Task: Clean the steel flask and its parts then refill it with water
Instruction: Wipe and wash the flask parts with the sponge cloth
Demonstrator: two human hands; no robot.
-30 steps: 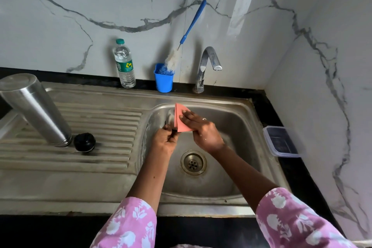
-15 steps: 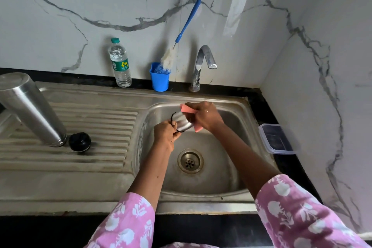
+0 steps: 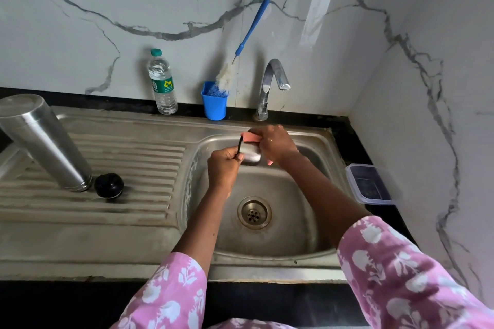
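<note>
Over the sink basin (image 3: 294, 222), my left hand (image 3: 223, 165) grips a small steel cap (image 3: 251, 156) with a black loop on it. My right hand (image 3: 275, 143) holds a pink sponge (image 3: 252, 137) against the cap's top. The steel flask body (image 3: 45, 141) stands upside down on the ribbed drainboard (image 3: 128, 168) at the left. A black stopper (image 3: 109, 185) lies just right of the flask's mouth.
A chrome tap (image 3: 272, 85) rises behind the basin, with no water running. A blue cup (image 3: 213, 101) holds a long blue-handled bottle brush (image 3: 248, 37). A plastic water bottle (image 3: 161, 83) stands by the wall. A clear lidded box (image 3: 370, 184) sits on the black counter at right.
Both hands have moved up towards the tap. The sponge, held upright in front of the cap before, now lies over the cap's top, and the steel cap shows between the hands.
</note>
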